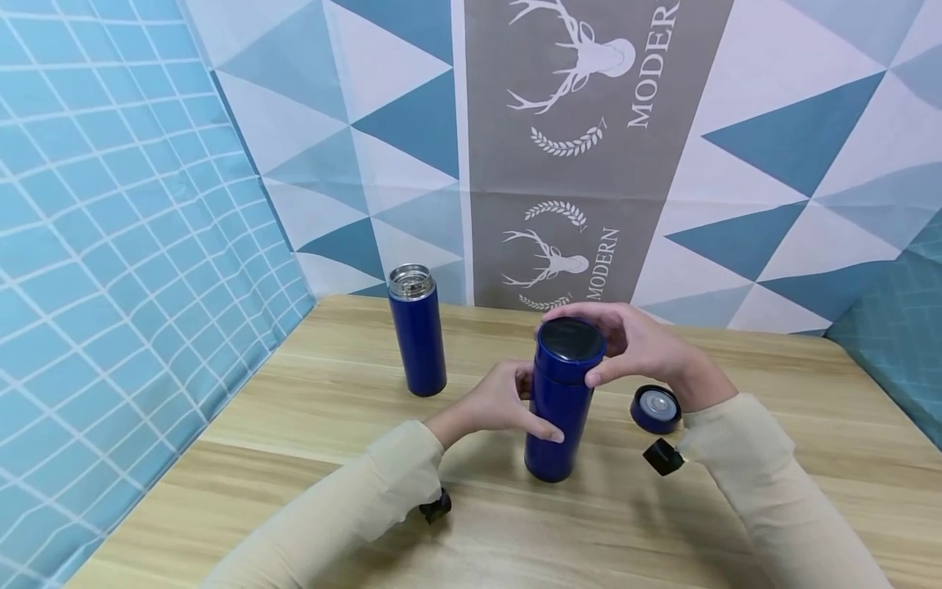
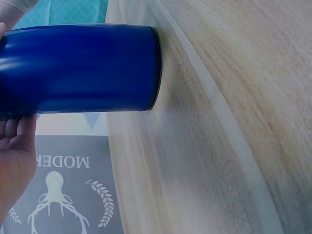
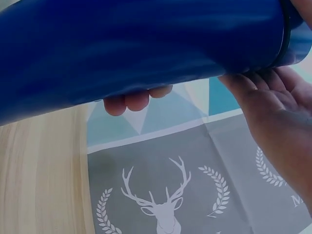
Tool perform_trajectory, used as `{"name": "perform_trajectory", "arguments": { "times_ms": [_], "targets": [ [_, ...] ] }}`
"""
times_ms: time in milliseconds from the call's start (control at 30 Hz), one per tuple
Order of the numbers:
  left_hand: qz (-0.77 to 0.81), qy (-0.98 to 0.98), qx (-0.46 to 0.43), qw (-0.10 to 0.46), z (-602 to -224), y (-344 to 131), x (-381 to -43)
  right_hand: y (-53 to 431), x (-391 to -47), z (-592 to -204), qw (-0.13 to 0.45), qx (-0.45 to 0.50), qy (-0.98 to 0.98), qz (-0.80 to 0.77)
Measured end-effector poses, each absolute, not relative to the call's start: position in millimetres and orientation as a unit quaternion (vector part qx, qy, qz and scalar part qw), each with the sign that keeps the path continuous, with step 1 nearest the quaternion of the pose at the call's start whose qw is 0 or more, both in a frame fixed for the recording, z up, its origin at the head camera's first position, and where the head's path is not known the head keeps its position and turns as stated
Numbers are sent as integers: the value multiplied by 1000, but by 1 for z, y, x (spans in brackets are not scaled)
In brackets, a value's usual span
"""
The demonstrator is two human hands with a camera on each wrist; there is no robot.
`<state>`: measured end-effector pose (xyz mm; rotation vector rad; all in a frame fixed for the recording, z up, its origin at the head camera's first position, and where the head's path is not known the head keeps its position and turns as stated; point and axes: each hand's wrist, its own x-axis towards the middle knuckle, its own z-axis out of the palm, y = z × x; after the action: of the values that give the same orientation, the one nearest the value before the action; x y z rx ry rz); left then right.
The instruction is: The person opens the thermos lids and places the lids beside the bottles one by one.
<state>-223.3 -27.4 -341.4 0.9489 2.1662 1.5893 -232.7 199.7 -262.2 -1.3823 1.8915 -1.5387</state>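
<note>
A blue thermos flask (image 1: pixel 557 417) with a black-topped lid (image 1: pixel 571 339) stands upright in front of me. My left hand (image 1: pixel 508 402) grips its body from the left, thumb across the front. From the right, my right hand (image 1: pixel 633 339) holds the lid, its thumb at the near side and fingers round the back. In the left wrist view the flask's dark-rimmed base (image 2: pixel 155 68) shows close over the wooden surface. The right wrist view shows the seam between lid and body, with left fingertips (image 3: pixel 137 101) under the body.
A second blue flask (image 1: pixel 419 339), lidless with a bare steel neck, stands at the back left. A loose blue lid (image 1: pixel 657 409) lies inner side up beside my right wrist. The wooden table (image 1: pixel 309 409) ends at a patterned wall covering (image 1: pixel 412 204).
</note>
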Motion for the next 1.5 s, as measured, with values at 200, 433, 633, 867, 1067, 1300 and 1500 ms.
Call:
{"name": "perform_trajectory", "arguments": {
  "times_ms": [200,433,633,867,1067,1300,1500],
  "targets": [
    [552,750,334,146,-340,-27,-223,200,-233,-265,171,-492,652,-552],
    [551,753,330,143,-341,-28,-222,197,-233,-270,174,-520,614,-568],
    [547,758,324,144,-341,-27,-223,196,-217,-269,113,-457,670,-575],
    [545,760,323,143,-341,-28,-224,183,-186,-267,17,-319,750,-579],
    [544,759,326,147,-342,-27,-224,175,-177,-271,-63,-285,780,-553],
    [546,757,323,156,-341,-26,-224,180,-183,-271,-50,-305,777,-549],
    [546,759,321,150,-340,-27,-223,185,-191,-268,-11,-329,769,-548]
  ]
}}
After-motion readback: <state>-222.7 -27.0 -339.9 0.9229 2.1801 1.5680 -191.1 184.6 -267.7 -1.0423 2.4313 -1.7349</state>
